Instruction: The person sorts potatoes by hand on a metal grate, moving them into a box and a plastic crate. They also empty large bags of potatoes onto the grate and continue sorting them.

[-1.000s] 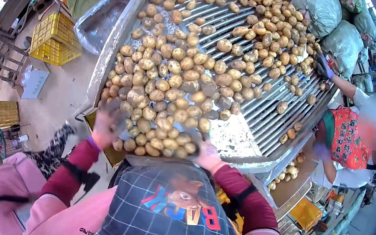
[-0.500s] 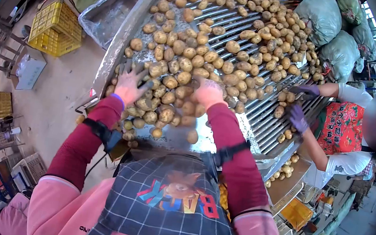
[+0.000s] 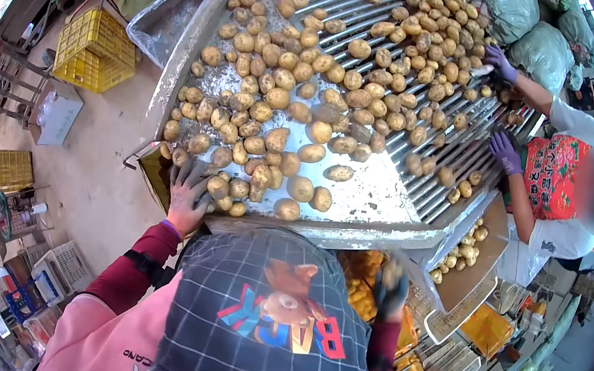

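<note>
Many potatoes [image 3: 279,98] are spread over a metal sorting table [image 3: 356,202] with a flat sheet near me and metal bars beyond. My left hand [image 3: 189,195], in a grey-coated glove, lies at the table's near left corner with its fingers spread, beside a few potatoes. Beyond the table's near edge, on the right, my right hand [image 3: 392,292] is gloved and blurred, with a potato [image 3: 392,274] in its fingers, above orange netting [image 3: 362,281].
Across the bars at the right stands a co-worker in a red apron [image 3: 550,176], purple-gloved hands at the bars. Filled sacks [image 3: 542,56] sit behind. Yellow crates [image 3: 96,50] and a plastic-lined bin [image 3: 170,17] are at the left. A cardboard tray [image 3: 483,263] holds potatoes at the right.
Both my hands have left the middle of the pile: the left moved to the near corner, the right off the near edge with a potato. Potatoes shifted, and the co-worker's hands moved apart.
</note>
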Demonstrator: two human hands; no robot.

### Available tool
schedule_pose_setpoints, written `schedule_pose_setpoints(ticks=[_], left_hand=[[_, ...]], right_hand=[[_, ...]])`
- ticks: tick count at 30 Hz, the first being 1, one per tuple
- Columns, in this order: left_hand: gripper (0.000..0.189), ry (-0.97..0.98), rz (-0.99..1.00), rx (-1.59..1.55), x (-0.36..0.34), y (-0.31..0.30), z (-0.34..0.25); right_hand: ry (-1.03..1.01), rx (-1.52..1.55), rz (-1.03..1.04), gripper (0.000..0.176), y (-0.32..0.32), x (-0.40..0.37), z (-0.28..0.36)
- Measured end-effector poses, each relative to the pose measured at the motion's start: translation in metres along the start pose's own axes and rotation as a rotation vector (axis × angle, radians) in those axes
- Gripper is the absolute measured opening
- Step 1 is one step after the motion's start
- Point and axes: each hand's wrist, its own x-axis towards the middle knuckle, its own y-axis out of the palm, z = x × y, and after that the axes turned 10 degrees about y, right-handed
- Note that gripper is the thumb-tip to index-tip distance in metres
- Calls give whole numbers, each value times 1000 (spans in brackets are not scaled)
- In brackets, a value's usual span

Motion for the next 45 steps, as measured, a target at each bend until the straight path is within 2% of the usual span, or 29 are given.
schedule_pose_setpoints(ticks=[1, 3, 4, 6, 7, 8, 10, 12, 13, 14, 16, 17, 18, 20, 22, 25, 27, 28, 30, 32, 33, 36, 38, 40, 41, 42, 43, 44, 45], left_hand=[[52, -36, -73, -56, 10, -9, -14], [52, 0, -172, -85, 32, -16, -39], [52, 20, -221, -103, 47, -18, -50], [49, 137, -47, -304, 82, -20, -73], [54, 355, 75, -242, 110, -25, -85], [62, 603, 286, -130, 132, 3, -97], [66, 585, 312, 12, 135, 17, -100], [63, 558, 308, 7, 125, 11, -95], [62, 554, 304, 8, 119, 6, -90], [59, 519, 332, 39, 110, 1, -83], [54, 439, 382, 96, 85, -7, -68], [52, 376, 340, 87, 72, -11, -62], [50, 308, 298, 76, 58, -15, -57], [50, 204, 229, 60, 38, -19, -44], [51, 136, 186, 43, 21, -18, -32], [53, -16, -40, 41, -2, -10, -27], [55, -177, -83, -36, -27, -7, -19], [53, -310, -194, -72, -49, 18, -7], [44, -427, -308, 37, -61, 19, -3], [44, -456, -375, 1, -30, 2, -18], [44, -475, -404, -13, -16, -5, -28], [45, -223, -387, -11, 46, -14, -38], [52, -97, -260, -28, 91, -30, -52], [48, -29, -228, -80, 128, -30, -62], [49, -16, -199, -122, 144, -22, -65], [49, 0, -176, -163, 160, -15, -68], [50, 63, -124, -188, 184, -11, -78], [52, 155, -69, -266, 206, 2, -87], [50, 255, -44, -264, 225, 10, -109]], right_hand=[[-40, 67, -89, 32, -41, -31, -18], [-114, 92, -315, 32, -128, -81, -57], [-256, -187, -451, 29, -252, -79, -96], [-389, -893, -609, 32, -279, -101, -94], [-416, -746, -680, 33, -270, -90, -78], [-448, -598, -741, 34, -252, -69, -57], [-486, -297, -860, 37, -168, -33, -13], [-790, -896, -699, 48, -40, 9, 26], [-707, -979, -556, 50, 32, 21, 35], [-749, -1347, -377, 56, 63, 45, 46], [-517, -1919, -259, 61, 96, 101, 31], [-163, -2136, -63, 65, 142, 111, 17], [-116, -2207, 272, 61, 133, 148, -18], [-170, -2373, 530, 38, 187, 148, -87], [-272, -2218, 733, 31, 205, 152, -130], [-357, -2446, 915, 31, 258, 159, -144], [-783, -2388, 459, 34, 285, 180, -139], [-919, -2270, 365, 36, 297, 201, -124], [-948, -2443, 364, 34, 293, 233, -124], [-740, -2586, 364, 42, 281, 244, -139], [-713, -2604, 448, 46, 272, 240, -143], [-549, -2216, 634, 39, 249, 212, -122], [-73, -1557, 479, 30, 228, 170, -72], [161, -643, 274, 31, 190, 114, -15], [59, -423, 179, 32, 126, 116, 5], [1, -240, 151, 30, 91, 85, 37], [-211, 63, 359, 30, 25, 91, 56], [-532, -67, 179, 35, 16, 64, 78], [-638, 151, -31, 37, -7, 53, 98]])
